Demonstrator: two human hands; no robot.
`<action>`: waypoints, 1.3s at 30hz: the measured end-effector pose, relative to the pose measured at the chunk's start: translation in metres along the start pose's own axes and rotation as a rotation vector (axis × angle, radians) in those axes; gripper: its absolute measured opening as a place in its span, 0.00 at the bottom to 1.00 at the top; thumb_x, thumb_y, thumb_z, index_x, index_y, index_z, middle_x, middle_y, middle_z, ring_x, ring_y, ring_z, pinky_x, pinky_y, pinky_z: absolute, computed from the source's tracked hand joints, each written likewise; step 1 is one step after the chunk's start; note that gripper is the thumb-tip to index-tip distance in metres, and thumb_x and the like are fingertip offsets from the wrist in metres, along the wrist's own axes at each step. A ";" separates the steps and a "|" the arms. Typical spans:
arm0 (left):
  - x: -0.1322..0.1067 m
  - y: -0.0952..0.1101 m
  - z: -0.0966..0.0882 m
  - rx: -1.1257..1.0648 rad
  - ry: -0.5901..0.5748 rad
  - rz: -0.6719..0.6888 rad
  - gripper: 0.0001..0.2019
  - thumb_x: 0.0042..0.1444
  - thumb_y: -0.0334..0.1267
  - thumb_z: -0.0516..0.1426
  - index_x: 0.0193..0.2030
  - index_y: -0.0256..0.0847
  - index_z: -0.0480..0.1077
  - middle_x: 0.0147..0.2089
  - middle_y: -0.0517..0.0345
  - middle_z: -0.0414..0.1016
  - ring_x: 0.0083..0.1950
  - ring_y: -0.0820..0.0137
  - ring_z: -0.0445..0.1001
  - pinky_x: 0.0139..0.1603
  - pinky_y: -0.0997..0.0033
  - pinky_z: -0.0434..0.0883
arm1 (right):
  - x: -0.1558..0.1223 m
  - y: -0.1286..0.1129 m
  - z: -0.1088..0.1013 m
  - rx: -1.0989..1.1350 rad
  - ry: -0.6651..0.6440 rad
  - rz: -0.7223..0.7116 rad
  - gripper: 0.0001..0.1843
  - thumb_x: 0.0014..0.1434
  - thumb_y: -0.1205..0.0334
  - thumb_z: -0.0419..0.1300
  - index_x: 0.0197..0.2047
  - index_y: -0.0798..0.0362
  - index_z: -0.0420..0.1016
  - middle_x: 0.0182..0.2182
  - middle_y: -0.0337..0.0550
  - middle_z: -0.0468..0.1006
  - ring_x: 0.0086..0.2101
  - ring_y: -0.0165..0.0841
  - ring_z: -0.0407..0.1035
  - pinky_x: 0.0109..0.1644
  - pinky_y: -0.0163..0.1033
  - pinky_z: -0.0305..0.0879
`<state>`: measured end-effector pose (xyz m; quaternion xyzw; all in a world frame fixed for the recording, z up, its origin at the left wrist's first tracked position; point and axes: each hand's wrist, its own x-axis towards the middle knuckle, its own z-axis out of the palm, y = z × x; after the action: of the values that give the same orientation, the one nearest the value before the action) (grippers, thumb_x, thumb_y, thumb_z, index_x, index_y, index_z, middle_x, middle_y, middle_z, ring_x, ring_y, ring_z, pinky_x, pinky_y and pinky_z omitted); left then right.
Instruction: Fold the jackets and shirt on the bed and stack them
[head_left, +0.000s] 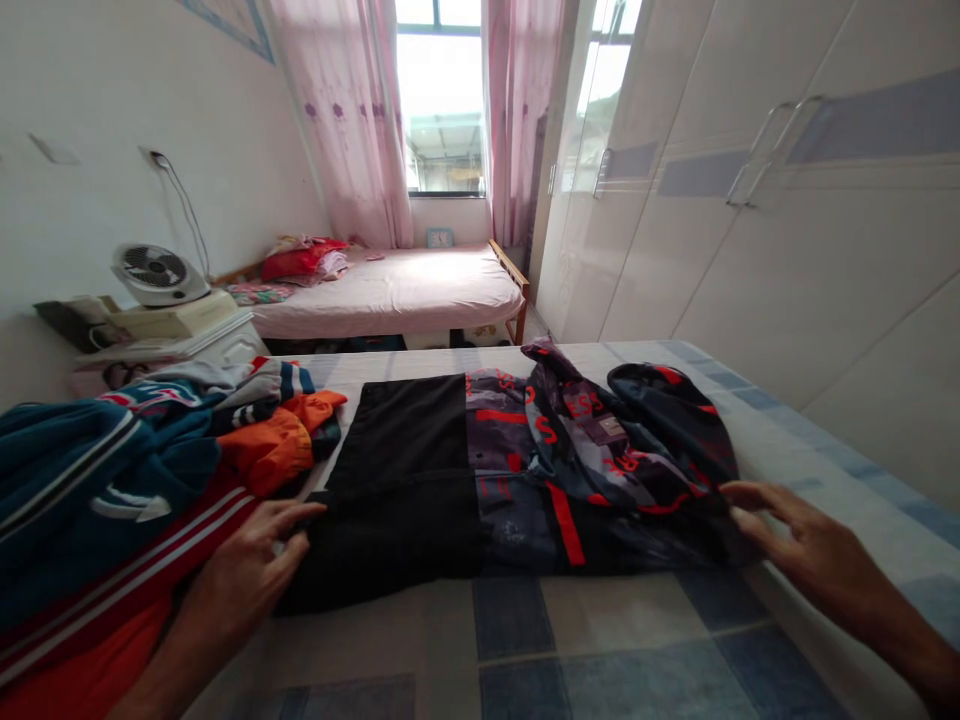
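Observation:
A black and dark-patterned jacket with red lettering and red strips lies sideways across the bed in front of me. Its hood and collar are bunched at the right; the plain black part is spread flat at the left. My left hand pinches the black edge at the near left between thumb and fingers. At the other end, my right hand grips the dark cloth just below the hood. A heap of clothes, teal, orange, grey and dark red, lies right beside my left forearm.
Blue and white checked bedding covers the near bed. Beyond it stands a second bed with a pink sheet. White wardrobes line the right side, and a small fan stands on a cabinet at the left.

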<state>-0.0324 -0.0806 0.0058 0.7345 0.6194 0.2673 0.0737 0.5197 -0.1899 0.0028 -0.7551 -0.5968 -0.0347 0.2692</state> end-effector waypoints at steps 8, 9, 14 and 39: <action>0.031 0.044 0.028 0.223 -0.126 0.506 0.21 0.61 0.47 0.46 0.60 0.50 0.64 0.68 0.58 0.54 0.68 0.60 0.52 0.65 0.53 0.56 | 0.026 -0.083 0.023 -0.044 0.038 -0.416 0.23 0.62 0.50 0.48 0.57 0.49 0.65 0.59 0.45 0.66 0.59 0.41 0.58 0.61 0.49 0.56; 0.032 0.035 0.037 0.255 -0.173 0.476 0.22 0.62 0.48 0.45 0.61 0.49 0.63 0.68 0.56 0.55 0.69 0.60 0.52 0.65 0.52 0.56 | 0.026 -0.080 0.036 -0.076 -0.016 -0.443 0.24 0.62 0.50 0.49 0.58 0.49 0.65 0.60 0.45 0.64 0.60 0.41 0.56 0.62 0.50 0.54; 0.040 -0.020 0.051 0.352 -0.228 0.209 0.26 0.60 0.49 0.44 0.60 0.40 0.64 0.64 0.51 0.62 0.66 0.60 0.57 0.63 0.54 0.59 | 0.018 -0.053 0.077 -0.177 -0.216 -0.369 0.27 0.62 0.47 0.46 0.59 0.51 0.66 0.59 0.48 0.66 0.61 0.43 0.54 0.61 0.55 0.55; 0.223 0.180 0.135 -0.010 -0.192 0.460 0.23 0.58 0.43 0.51 0.59 0.38 0.63 0.61 0.46 0.65 0.61 0.61 0.65 0.60 0.65 0.62 | 0.068 -0.049 0.092 0.202 0.038 -0.051 0.20 0.63 0.55 0.47 0.55 0.50 0.65 0.53 0.48 0.70 0.54 0.39 0.65 0.59 0.49 0.61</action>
<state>0.2097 0.1209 0.0379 0.8778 0.4247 0.2092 0.0731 0.4693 -0.0820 -0.0324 -0.7077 -0.6111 0.0046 0.3544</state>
